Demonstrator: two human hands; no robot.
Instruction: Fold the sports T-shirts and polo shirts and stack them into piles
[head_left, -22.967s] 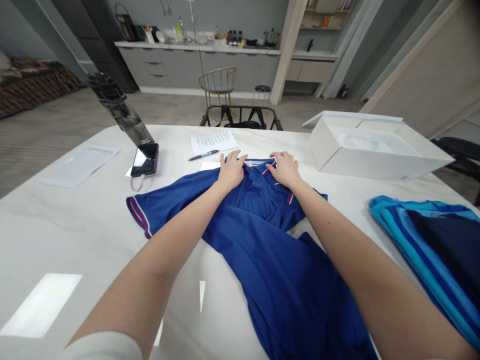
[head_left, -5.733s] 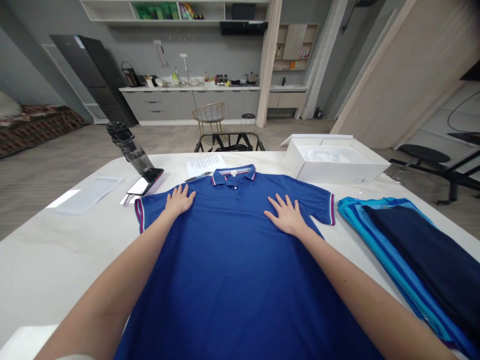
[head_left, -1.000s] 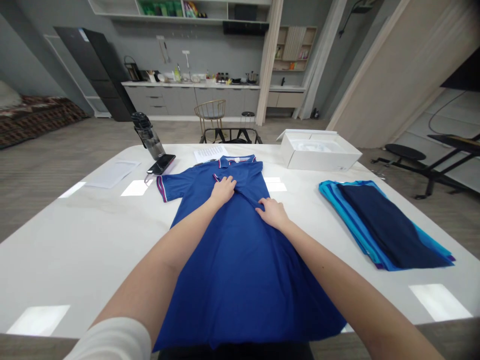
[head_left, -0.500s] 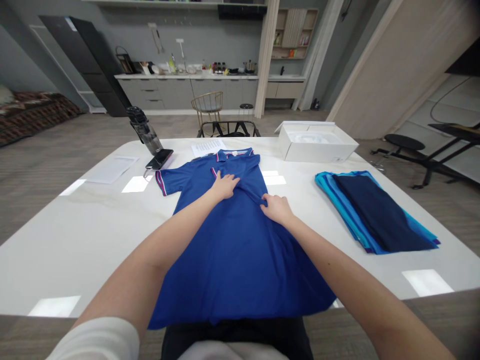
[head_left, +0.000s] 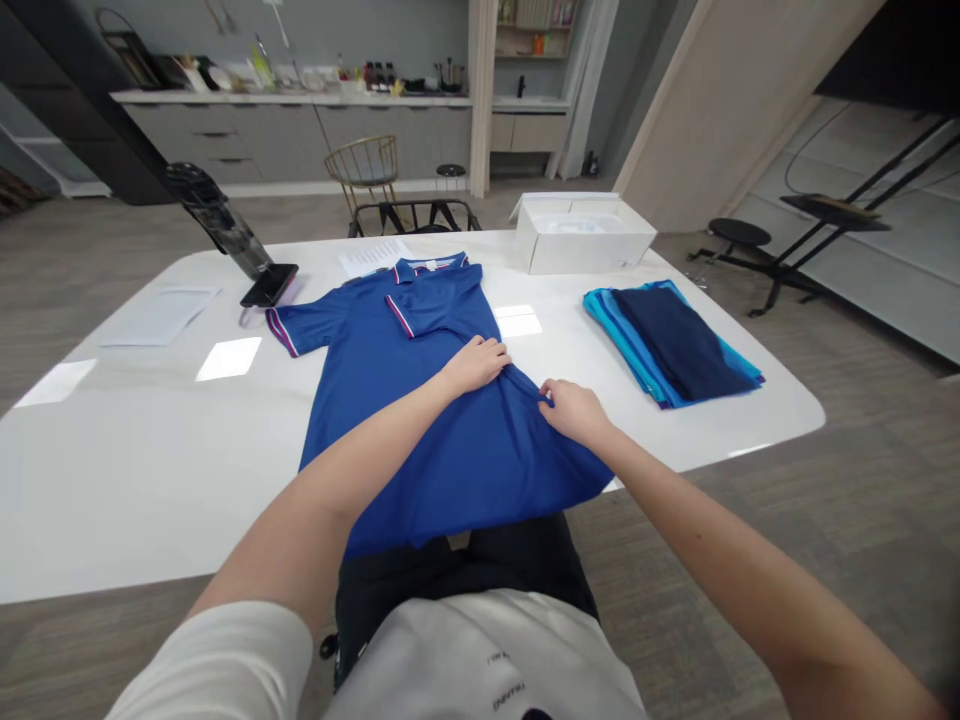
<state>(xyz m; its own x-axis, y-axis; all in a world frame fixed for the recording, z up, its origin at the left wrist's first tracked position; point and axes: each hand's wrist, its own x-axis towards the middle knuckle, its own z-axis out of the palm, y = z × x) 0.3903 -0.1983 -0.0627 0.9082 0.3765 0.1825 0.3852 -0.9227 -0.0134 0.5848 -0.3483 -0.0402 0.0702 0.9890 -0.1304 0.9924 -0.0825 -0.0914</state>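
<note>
A blue polo shirt [head_left: 420,400] lies spread on the white table, collar at the far end and hem hanging past the near edge. Its right sleeve is folded inward across the chest, showing the striped cuff; the left sleeve lies stretched out. My left hand [head_left: 478,364] is closed on the shirt's right side, just below the folded sleeve, with its fingertips at the cloth edge. Lower along that same side, my right hand [head_left: 574,408] pinches the edge between thumb and fingers.
A stack of folded blue clothes [head_left: 671,342] lies on the table [head_left: 172,470] at the right. Behind it stands an open white box [head_left: 585,235]. A handheld vacuum cleaner [head_left: 225,230], a phone [head_left: 270,285] and paper sheets [head_left: 161,315] are at the left. A chair [head_left: 412,215] stands beyond.
My left hand has slid from the folded sleeve down to the shirt's right side edge. My right hand has moved lower along that edge, still pinching it. The view has tilted down and turned right.
</note>
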